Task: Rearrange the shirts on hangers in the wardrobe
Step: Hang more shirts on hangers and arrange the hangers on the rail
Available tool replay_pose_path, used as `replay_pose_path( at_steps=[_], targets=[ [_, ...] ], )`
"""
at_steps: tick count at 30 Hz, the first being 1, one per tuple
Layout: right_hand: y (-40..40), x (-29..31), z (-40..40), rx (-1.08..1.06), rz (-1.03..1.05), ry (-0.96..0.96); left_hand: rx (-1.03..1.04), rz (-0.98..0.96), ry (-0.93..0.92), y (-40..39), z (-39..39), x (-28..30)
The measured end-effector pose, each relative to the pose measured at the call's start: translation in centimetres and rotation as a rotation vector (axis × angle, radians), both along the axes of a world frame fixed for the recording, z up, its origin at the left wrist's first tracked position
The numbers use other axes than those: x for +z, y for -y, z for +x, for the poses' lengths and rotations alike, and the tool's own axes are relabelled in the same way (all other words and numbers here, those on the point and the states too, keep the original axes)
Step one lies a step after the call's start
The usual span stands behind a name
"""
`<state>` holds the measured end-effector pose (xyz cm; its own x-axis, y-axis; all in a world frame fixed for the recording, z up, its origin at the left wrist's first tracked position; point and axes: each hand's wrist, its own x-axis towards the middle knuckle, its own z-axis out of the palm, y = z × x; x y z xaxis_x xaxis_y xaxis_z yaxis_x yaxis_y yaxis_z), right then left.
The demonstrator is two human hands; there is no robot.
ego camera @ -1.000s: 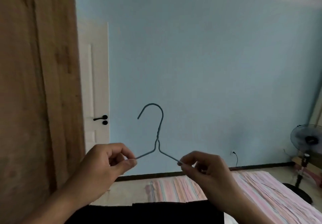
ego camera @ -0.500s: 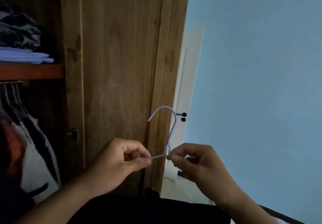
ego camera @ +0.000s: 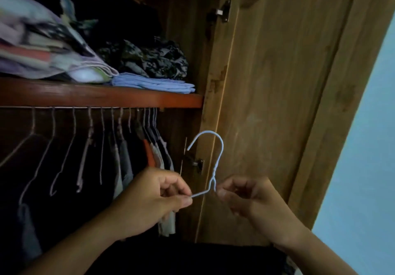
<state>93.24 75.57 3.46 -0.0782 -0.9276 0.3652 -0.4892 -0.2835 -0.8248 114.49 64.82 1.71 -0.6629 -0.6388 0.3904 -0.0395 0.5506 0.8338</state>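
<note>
A light blue wire hanger (ego camera: 216, 157) stands upright in front of the open wardrobe, its hook pointing left. My left hand (ego camera: 149, 197) pinches its left shoulder wire. My right hand (ego camera: 248, 197) pinches the wire just right of the neck. A dark garment (ego camera: 192, 257) hangs from the hanger below my hands, mostly lost in shadow. Under the wooden shelf (ego camera: 102, 98) several wire hangers (ego camera: 85, 146) hang in a row, some bare on the left. Several shirts (ego camera: 149, 153) hang bunched toward the right end.
Folded clothes (ego camera: 154, 83) and a bundle of fabric (ego camera: 42, 46) lie on the shelf. The open wardrobe door (ego camera: 288, 103) stands right behind the held hanger. A light blue wall (ego camera: 367, 168) shows at the far right.
The view has swung left from the blue wall and white door to the wardrobe interior. Both hands have kept hold of the hanger, with my right hand now closer to its neck.
</note>
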Motion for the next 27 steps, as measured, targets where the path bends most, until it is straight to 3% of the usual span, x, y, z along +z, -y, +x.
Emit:
replay_pose_path(
  at_steps=[9, 15, 27],
  targets=[
    [7.1, -0.9, 8.7, 0.301, 0.054, 0.032, 0.337, -0.028, -0.024, 0.6, 10.2, -0.6],
    [10.3, -0.9, 13.9, 0.495, 0.109, 0.039, 0.655, -0.350, 0.188, -0.3, 15.3, -1.2],
    [13.7, -0.9, 23.1, 0.827, 0.335, -0.054, 1.029, -0.336, 0.388, -1.5, 23.1, -3.1]
  ],
)
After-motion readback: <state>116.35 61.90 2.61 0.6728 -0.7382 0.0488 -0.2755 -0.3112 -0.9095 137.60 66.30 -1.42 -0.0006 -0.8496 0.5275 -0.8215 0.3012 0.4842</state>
